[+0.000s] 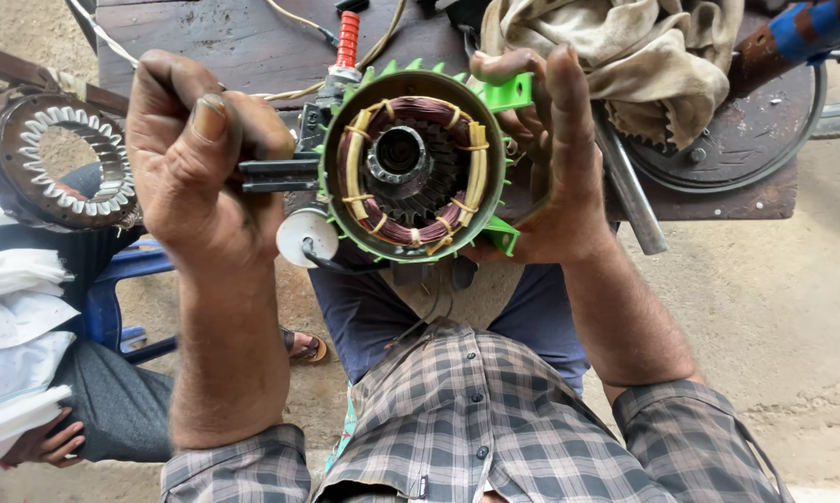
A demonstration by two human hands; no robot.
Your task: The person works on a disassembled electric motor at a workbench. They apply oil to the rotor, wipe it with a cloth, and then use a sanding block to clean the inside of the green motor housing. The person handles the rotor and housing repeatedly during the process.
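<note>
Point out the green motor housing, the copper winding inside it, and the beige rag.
green motor housing (494,235), head view, lower right lug.
copper winding (409,230), head view, bottom of coil.
beige rag (639,56), head view, middle folds.

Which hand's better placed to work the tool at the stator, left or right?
Left. The left hand is fisted on the dark tool, whose tip meets the stator rim. The right hand cradles the housing's far side, steadying it.

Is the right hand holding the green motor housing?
Yes, the right hand cups the side of the green motor housing, fingers curled over its rim.
</note>
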